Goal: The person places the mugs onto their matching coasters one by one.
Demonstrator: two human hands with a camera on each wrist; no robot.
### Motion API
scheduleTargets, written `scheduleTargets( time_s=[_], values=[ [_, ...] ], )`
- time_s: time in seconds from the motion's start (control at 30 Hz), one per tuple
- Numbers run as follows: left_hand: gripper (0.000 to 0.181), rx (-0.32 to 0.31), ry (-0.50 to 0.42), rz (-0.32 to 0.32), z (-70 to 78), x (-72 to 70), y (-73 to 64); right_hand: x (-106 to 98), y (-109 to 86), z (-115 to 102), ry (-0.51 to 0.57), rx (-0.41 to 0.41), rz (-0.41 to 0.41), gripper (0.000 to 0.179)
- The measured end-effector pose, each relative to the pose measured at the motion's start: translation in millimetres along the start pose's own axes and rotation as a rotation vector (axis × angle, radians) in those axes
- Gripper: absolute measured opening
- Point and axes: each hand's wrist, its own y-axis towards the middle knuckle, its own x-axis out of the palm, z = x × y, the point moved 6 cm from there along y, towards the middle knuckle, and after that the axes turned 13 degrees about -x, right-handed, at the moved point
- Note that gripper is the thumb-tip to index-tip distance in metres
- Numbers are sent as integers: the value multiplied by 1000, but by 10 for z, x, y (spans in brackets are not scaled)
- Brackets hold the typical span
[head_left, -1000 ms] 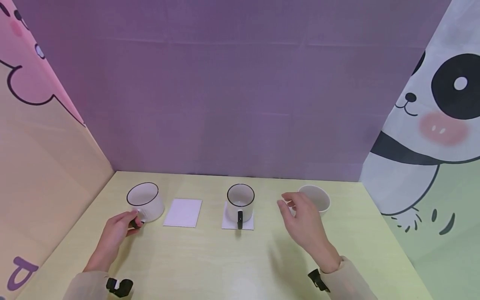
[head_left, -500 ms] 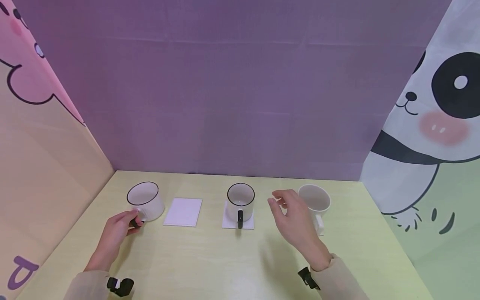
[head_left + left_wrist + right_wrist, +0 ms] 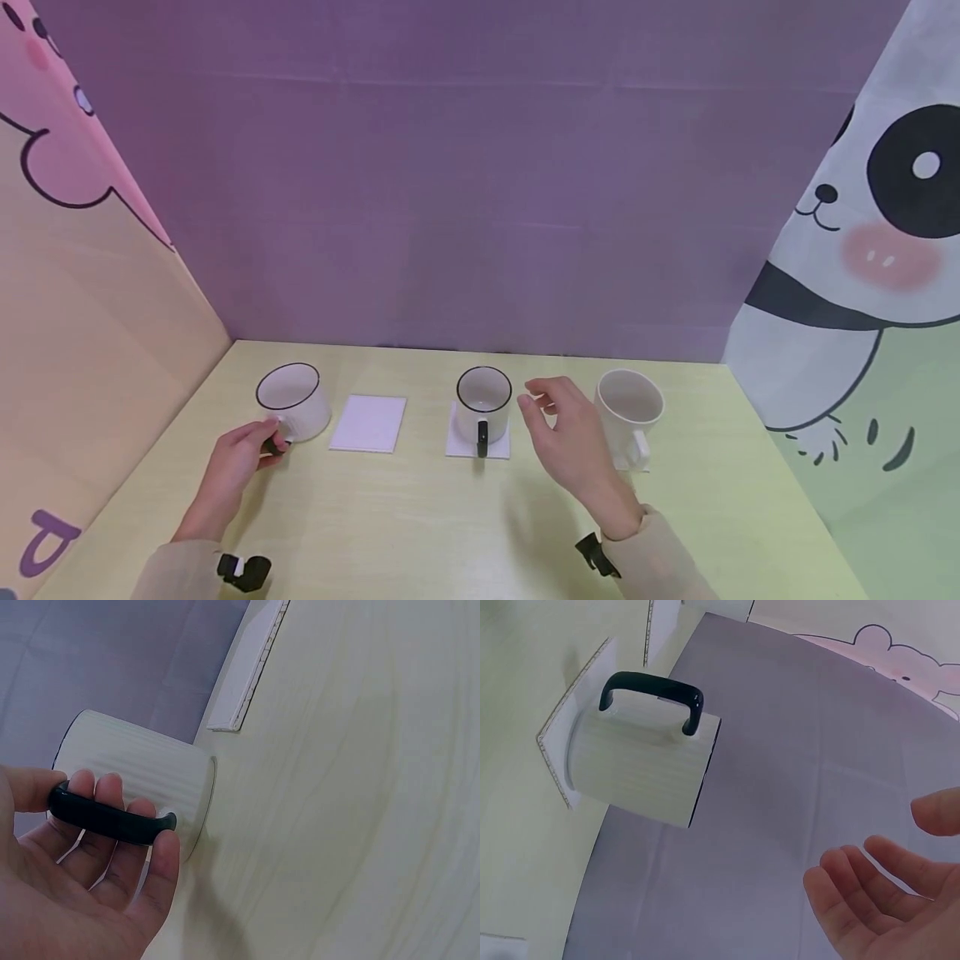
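Observation:
My left hand [image 3: 234, 467] grips the black handle [image 3: 112, 817] of a white, black-rimmed mug [image 3: 300, 412] at the left of the table; its fingers curl round the handle in the left wrist view. In the middle, a second white mug [image 3: 480, 421] with a black rim and black handle stands on a white square coaster [image 3: 459, 446]. Just right of it hovers my right hand [image 3: 570, 442], fingers loosely bent, with nothing in them. Behind that hand stands an all-white mug [image 3: 630, 425], handle toward me, a coaster edge [image 3: 642, 470] showing beneath it.
A bare white square coaster [image 3: 367, 423] lies between the left mug and the middle mug. The pale wooden table [image 3: 420, 525] meets a purple backdrop [image 3: 480, 208] behind and printed cloth panels at both sides.
My right hand has moved left, away from the all-white mug toward the middle mug, uncovering the white mug's handle. The left hand stays on its mug's handle.

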Motion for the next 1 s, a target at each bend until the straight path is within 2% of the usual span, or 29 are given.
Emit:
scheduleTargets(
  time_s=[0.27, 0.67, 1.0],
  values=[
    [44, -11, 5, 1, -6, 4, -1, 62, 53, -45, 4, 10, -11, 22],
    [45, 24, -1, 3, 11, 5, -13, 151, 141, -102, 56, -37, 5, 17],
    [47, -7, 50, 11, 12, 10, -26, 230, 202, -162, 101, -34, -3, 17]
  ],
)
